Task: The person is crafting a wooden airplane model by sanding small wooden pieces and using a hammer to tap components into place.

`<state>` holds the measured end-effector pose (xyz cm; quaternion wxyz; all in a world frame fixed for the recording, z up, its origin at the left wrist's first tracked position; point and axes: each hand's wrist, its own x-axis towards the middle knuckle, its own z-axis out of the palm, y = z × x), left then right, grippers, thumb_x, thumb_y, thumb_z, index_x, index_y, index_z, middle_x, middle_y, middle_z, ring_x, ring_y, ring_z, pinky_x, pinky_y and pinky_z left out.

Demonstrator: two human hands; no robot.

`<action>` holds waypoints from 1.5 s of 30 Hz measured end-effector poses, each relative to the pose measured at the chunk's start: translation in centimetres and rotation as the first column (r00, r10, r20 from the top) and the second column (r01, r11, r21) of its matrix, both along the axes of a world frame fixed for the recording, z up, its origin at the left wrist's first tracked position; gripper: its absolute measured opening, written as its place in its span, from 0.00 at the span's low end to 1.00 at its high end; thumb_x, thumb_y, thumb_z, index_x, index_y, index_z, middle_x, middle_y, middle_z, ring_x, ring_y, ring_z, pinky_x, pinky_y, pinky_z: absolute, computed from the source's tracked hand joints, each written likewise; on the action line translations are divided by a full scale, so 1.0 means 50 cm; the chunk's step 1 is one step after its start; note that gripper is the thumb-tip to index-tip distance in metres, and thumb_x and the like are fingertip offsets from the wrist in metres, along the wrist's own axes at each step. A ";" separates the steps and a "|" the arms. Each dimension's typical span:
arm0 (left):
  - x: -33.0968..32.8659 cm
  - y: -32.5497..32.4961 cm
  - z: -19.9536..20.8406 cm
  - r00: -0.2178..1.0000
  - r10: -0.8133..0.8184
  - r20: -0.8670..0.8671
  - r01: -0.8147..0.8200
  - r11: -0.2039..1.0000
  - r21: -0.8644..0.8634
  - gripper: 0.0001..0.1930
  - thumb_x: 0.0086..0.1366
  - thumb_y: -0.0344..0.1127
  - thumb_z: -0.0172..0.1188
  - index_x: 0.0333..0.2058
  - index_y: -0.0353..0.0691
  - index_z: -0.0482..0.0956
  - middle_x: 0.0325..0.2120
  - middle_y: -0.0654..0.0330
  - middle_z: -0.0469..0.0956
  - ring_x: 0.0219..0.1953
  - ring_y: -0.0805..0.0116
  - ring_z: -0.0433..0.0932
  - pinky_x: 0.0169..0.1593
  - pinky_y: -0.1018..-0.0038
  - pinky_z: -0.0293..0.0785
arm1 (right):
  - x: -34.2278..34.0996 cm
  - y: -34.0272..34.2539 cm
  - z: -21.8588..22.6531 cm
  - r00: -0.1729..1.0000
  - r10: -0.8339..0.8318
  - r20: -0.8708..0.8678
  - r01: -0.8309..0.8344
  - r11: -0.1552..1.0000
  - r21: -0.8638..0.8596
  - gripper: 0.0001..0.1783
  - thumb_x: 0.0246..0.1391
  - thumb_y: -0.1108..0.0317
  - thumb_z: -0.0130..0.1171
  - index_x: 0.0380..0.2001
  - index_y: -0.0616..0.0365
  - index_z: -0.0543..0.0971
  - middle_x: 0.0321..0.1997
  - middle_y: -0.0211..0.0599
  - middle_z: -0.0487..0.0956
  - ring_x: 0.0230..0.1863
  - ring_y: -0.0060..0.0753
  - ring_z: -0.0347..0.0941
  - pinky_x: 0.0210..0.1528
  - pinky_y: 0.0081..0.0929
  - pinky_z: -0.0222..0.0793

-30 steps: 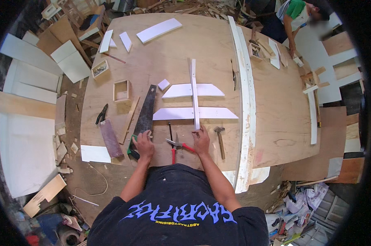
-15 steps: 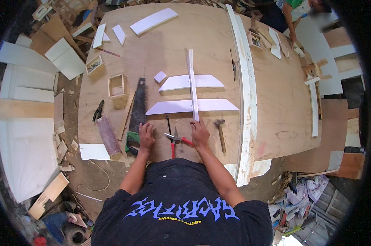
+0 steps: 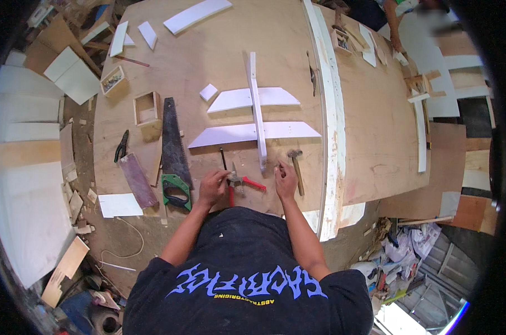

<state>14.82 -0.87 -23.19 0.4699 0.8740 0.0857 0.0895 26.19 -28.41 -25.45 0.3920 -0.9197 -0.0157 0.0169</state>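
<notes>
My left hand (image 3: 213, 187) is closed, its fingertips at the pale end of a red-handled snips-like tool (image 3: 254, 183) lying spread on the table; what they pinch is too small to tell. A thin black rod (image 3: 223, 158) lies just beyond those fingers. My right hand (image 3: 286, 180) is closed in a pinch beside the hammer (image 3: 297, 170), apart from it; anything inside its fingers is hidden. Ahead lies a white narrow strip (image 3: 255, 97) across two white boards with slanted ends, the farther board (image 3: 225, 99) shorter than the nearer board (image 3: 219, 134).
Left of my hands lie a green-handled saw (image 3: 176, 145), black pliers (image 3: 122, 146) and a purplish block (image 3: 137, 180). Beyond are an open wooden box (image 3: 147, 109) and a box of small hardware (image 3: 113, 81). A long white beam (image 3: 334, 111) runs along the right. Another person's arm (image 3: 392, 25) shows far right.
My left hand has left the saw handle and moved right to the snips. My right hand has let go of the strip's near end and shifted right, towards the hammer. The view has shifted slightly.
</notes>
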 end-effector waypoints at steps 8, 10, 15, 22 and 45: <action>0.031 -0.022 -0.021 0.997 -0.069 0.027 0.068 0.997 0.035 0.11 0.63 0.25 0.63 0.44 0.38 0.85 0.38 0.50 0.84 0.40 0.48 0.82 0.47 0.58 0.77 | 0.017 -0.050 0.028 0.981 -0.142 0.134 0.190 0.852 -0.488 0.27 0.59 0.66 0.65 0.61 0.54 0.75 0.54 0.47 0.76 0.58 0.54 0.72 0.60 0.48 0.67; 0.052 -0.029 -0.022 0.999 0.031 0.041 -0.033 0.998 0.045 0.11 0.63 0.25 0.63 0.44 0.38 0.85 0.38 0.50 0.84 0.41 0.47 0.82 0.48 0.57 0.77 | 0.030 -0.065 0.022 0.989 -0.083 0.125 0.127 0.905 -0.407 0.22 0.61 0.67 0.63 0.59 0.56 0.76 0.54 0.48 0.76 0.57 0.54 0.73 0.59 0.48 0.68; 0.153 0.020 -0.016 0.964 0.135 0.228 -0.168 0.977 0.134 0.11 0.63 0.23 0.61 0.44 0.37 0.84 0.39 0.48 0.83 0.46 0.46 0.81 0.50 0.57 0.77 | 0.026 0.004 0.075 0.984 0.125 0.127 -0.110 0.986 -0.122 0.20 0.65 0.70 0.58 0.60 0.58 0.76 0.52 0.54 0.75 0.54 0.60 0.74 0.57 0.50 0.72; 0.235 0.071 -0.045 0.954 0.133 0.269 -0.148 0.988 0.038 0.12 0.62 0.19 0.60 0.43 0.37 0.83 0.40 0.49 0.82 0.47 0.46 0.81 0.52 0.57 0.78 | 0.068 0.172 0.138 0.925 0.365 0.110 -0.344 0.923 -0.171 0.28 0.63 0.73 0.57 0.66 0.47 0.76 0.47 0.51 0.76 0.45 0.56 0.79 0.46 0.46 0.77; 0.230 0.078 -0.059 0.957 0.187 0.224 -0.164 0.979 -0.117 0.12 0.59 0.17 0.61 0.41 0.35 0.83 0.39 0.50 0.82 0.47 0.47 0.81 0.51 0.59 0.78 | 0.090 0.239 0.144 0.902 0.431 0.007 -0.400 0.843 -0.360 0.33 0.57 0.79 0.51 0.67 0.47 0.76 0.51 0.50 0.73 0.37 0.59 0.80 0.37 0.51 0.80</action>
